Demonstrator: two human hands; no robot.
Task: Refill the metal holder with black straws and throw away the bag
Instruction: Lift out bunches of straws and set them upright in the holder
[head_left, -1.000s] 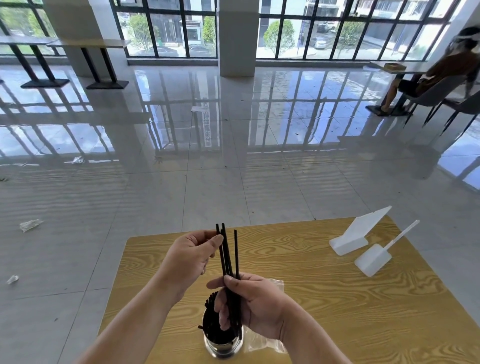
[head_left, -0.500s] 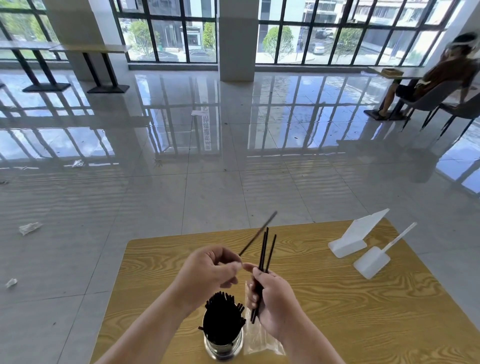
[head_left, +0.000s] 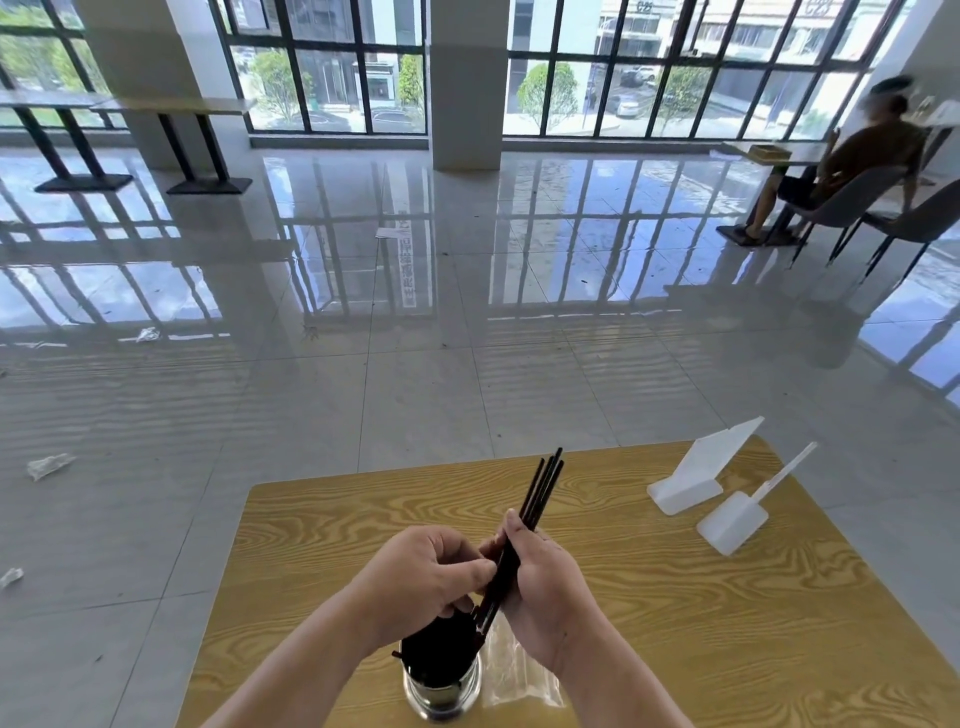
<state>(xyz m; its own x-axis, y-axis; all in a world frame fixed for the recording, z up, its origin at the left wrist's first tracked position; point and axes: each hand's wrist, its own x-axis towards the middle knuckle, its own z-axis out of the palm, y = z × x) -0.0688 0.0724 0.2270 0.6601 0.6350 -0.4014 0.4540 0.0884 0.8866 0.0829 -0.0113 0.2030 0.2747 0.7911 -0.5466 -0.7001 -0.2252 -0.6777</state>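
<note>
A round metal holder (head_left: 441, 693) stands at the near edge of the wooden table (head_left: 675, 623), packed with black straws (head_left: 439, 654). Just above it my right hand (head_left: 540, 582) grips a few loose black straws (head_left: 540, 488), which lean up and to the right. My left hand (head_left: 426, 577) meets them from the left, its thumb and fingertips pinching the lower part of the bundle. A clear plastic bag (head_left: 519, 670) lies flat on the table under my right wrist, partly hidden.
Two white plastic sign stands (head_left: 696, 475) (head_left: 737, 519) sit at the table's far right. Beyond the table is shiny tiled floor with scraps of litter (head_left: 49, 465) at the left. A person sits on a chair (head_left: 852, 171) at the far right.
My hands have come together over the holder. The single straw my left hand held apart has joined the bundle, and the straws now lean right, lower down.
</note>
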